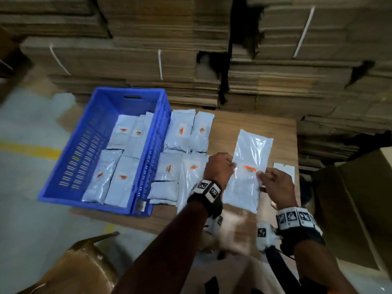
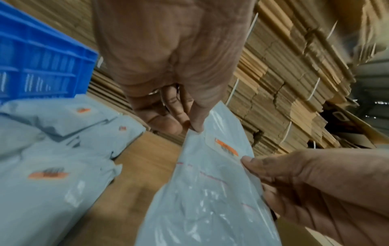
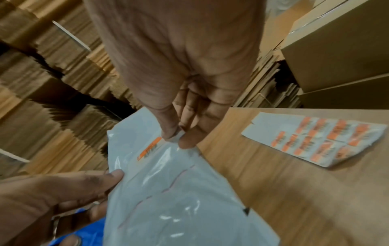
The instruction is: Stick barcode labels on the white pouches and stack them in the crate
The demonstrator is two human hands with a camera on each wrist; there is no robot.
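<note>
On the left sits the blue crate (image 1: 84,145), already holding at least four white pouches with orange barcode labels, laid flat in two rows; whether more lie beneath them cannot be told from above. Just right of the crate, on the wooden surface (image 1: 282,128), a batch of labelled pouches (image 1: 180,132) waits, some overlapping; these look stickered but not yet stacked.

Further right, the left hand (image 1: 219,168) pinches the left edge of the current pouch (image 1: 250,149), thumb and fingertips closed on the film in the left wrist view. This pouch seems held partly off the surface, and it carries a barcode label (image 1: 249,168) near its middle. The right hand (image 1: 275,185) has its grip closed on the pouch's right edge beside the label, thumb against forefinger in the right wrist view.

At far right lies the label sheet (image 3: 315,138), with many orange stickers left on it.

So labelling is well under way; moving the surface batch and this pouch into the crate remains.
</note>
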